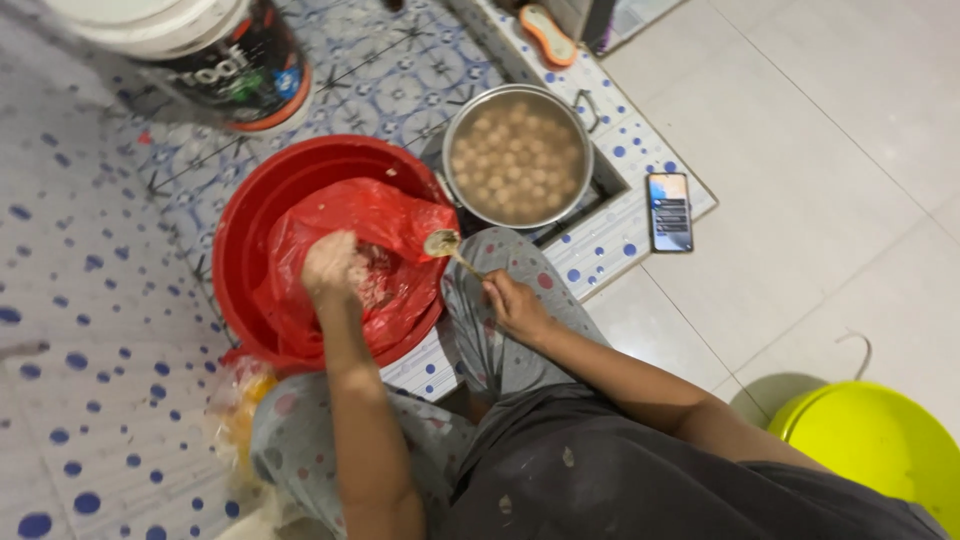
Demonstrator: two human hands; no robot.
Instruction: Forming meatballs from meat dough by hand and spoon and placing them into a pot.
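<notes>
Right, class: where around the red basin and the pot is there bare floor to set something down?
Free: the pale tiles right of the phone, up to the yellow bucket, and the dotted floor left of the red basin. Crowded: basin, pot and big tub sit close together, with the left hand in the red bag and the right hand holding a spoon.

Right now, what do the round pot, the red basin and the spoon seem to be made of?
Pot: probably bare metal, grey, dull sheen on rim. Red basin: likely plastic, smooth, glossy, uniform colour. Spoon in the right hand: seemingly metal, pale and thin; too small to confirm.
</notes>
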